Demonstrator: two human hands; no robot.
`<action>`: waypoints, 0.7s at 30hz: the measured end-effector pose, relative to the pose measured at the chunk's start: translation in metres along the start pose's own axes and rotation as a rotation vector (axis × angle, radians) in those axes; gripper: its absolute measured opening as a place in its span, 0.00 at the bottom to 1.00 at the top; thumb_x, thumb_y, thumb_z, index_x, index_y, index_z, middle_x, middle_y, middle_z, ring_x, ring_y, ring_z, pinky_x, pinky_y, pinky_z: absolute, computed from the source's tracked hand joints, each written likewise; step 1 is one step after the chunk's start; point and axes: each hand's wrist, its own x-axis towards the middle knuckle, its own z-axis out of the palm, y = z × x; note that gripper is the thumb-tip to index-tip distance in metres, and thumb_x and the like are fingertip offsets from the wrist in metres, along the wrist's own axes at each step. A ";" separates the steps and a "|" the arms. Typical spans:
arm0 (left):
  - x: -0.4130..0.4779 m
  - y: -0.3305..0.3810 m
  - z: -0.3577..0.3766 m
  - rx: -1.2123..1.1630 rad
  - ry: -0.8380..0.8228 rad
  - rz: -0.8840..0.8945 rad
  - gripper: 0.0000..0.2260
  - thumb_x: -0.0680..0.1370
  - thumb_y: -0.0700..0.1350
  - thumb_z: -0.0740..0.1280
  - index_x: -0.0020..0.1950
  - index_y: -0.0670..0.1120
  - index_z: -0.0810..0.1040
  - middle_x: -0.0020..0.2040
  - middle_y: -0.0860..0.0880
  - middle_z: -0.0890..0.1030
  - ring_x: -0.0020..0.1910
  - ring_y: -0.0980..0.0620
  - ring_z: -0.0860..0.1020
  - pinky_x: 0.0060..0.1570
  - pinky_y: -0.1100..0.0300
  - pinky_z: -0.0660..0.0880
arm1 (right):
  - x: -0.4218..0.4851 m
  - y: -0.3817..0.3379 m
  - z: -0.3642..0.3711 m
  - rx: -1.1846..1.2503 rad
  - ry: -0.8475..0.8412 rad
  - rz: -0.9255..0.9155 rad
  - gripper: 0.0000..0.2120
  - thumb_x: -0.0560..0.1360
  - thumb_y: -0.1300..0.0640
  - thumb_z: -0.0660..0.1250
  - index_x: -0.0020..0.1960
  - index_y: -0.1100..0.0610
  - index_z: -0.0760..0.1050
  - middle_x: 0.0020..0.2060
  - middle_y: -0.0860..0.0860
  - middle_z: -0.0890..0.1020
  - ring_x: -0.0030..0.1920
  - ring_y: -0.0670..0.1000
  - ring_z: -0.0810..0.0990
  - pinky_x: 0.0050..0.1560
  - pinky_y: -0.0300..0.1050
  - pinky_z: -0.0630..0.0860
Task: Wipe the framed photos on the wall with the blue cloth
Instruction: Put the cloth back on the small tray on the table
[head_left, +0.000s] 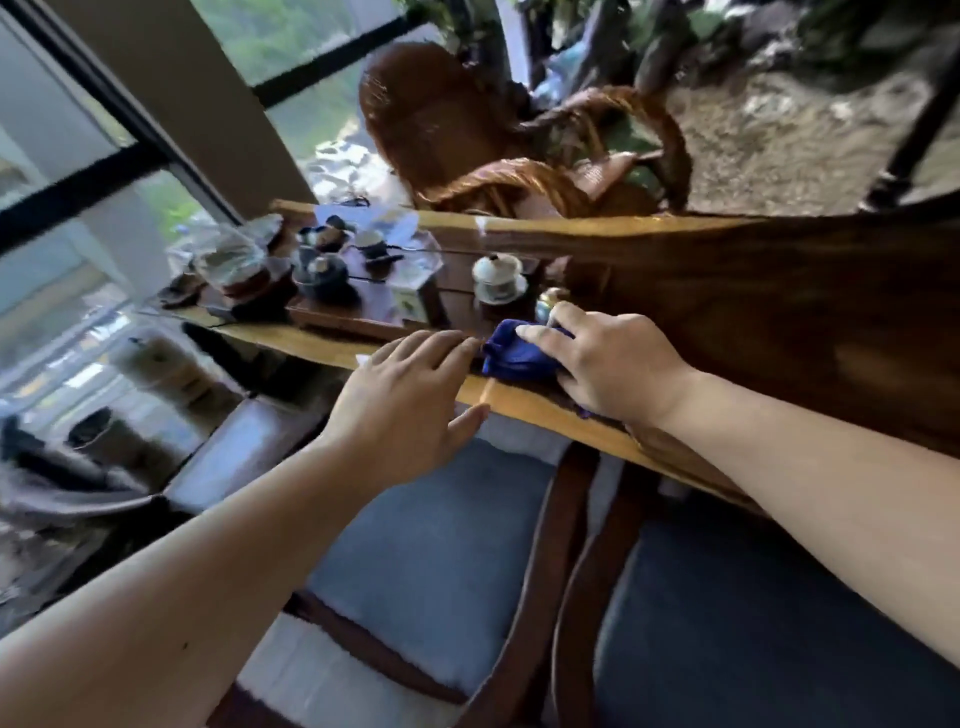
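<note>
A crumpled blue cloth (511, 353) lies on the near edge of a long wooden table (727, 291). My right hand (608, 358) rests on top of the cloth, fingers curled over it. Just left of the cloth, my left hand (410, 400) is open, its fingertips close to the cloth and its palm over the table's edge. No framed photos or wall are in view. The frame is blurred by motion.
A tea set stands on the table's left part: a dark tray (358, 306), teapots, and a white lidded cup (497, 278) right behind the cloth. A carved wooden chair (467, 140) stands beyond. Blue-cushioned seats (441, 545) are below me. Windows (67, 171) fill the left.
</note>
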 end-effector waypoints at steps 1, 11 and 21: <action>0.006 0.007 0.013 -0.019 -0.012 0.013 0.28 0.74 0.59 0.61 0.67 0.42 0.72 0.64 0.45 0.77 0.63 0.44 0.74 0.61 0.50 0.72 | -0.014 0.009 0.009 0.009 -0.010 0.039 0.26 0.70 0.50 0.55 0.67 0.55 0.71 0.54 0.58 0.77 0.40 0.60 0.81 0.28 0.49 0.74; 0.047 0.079 0.099 -0.160 -0.121 0.201 0.29 0.74 0.61 0.58 0.65 0.43 0.75 0.62 0.45 0.79 0.61 0.45 0.76 0.58 0.50 0.75 | -0.148 0.076 0.074 0.018 -0.187 0.402 0.24 0.66 0.57 0.70 0.62 0.57 0.75 0.50 0.54 0.80 0.43 0.58 0.81 0.31 0.50 0.76; 0.072 0.130 0.143 -0.198 -0.148 0.278 0.26 0.73 0.60 0.59 0.62 0.43 0.77 0.59 0.46 0.81 0.59 0.47 0.77 0.56 0.53 0.75 | -0.167 0.120 0.149 -0.060 -0.213 0.497 0.21 0.73 0.61 0.57 0.64 0.58 0.72 0.56 0.57 0.78 0.47 0.60 0.79 0.38 0.53 0.74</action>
